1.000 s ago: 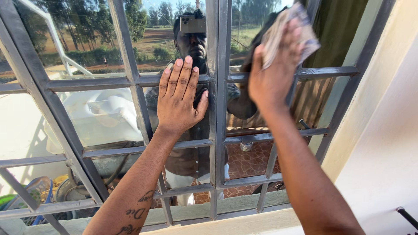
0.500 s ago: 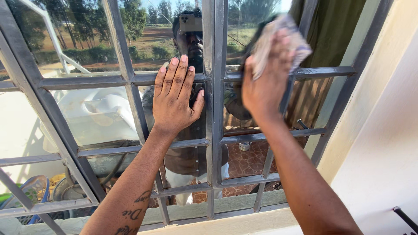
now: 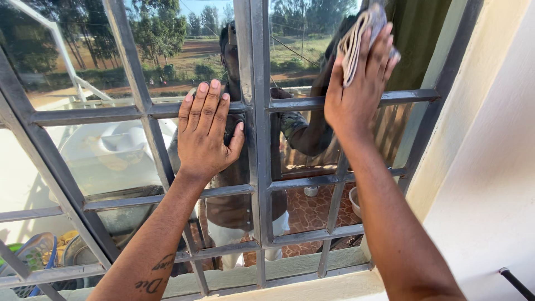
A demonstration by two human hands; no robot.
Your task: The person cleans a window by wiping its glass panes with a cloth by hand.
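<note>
at a barred window (image 3: 256, 139) seen from the head camera, a person's two bare hands press against the glass. the grey metal bars, flat and dull with worn paint, cut the pane into tall rectangles, and one wide upright bar runs between the hands.

the left hand (image 3: 206, 136) lies flat on the glass, fingers straight and close together pointing up, the thumb stretched out to the side near the wide upright; it holds nothing. dark lettering is tattooed along the inner forearm.

the right hand (image 3: 356, 92) sits higher, in the upper right pane, palm forward with its fingers laid together over a folded cloth (image 3: 362, 39). the cloth, pale and soft with stacked folds showing at its edge, is pinned between the fingers and the glass, its top standing just above the fingertips.

the glass mirrors the person's torso in a dark shirt and pale trousers, with a patterned reddish tiled floor behind. through the left panes stands a white plastic tank (image 3: 111, 153), rounded and smooth, and at the lower left a blue woven basket (image 3: 36, 259). beyond lie trees and a grassy field in sunlight. a dark green curtain (image 3: 418, 39) hangs at the upper right, beside a cream plastered wall (image 3: 490, 156) with a matt, slightly rough finish.
</note>
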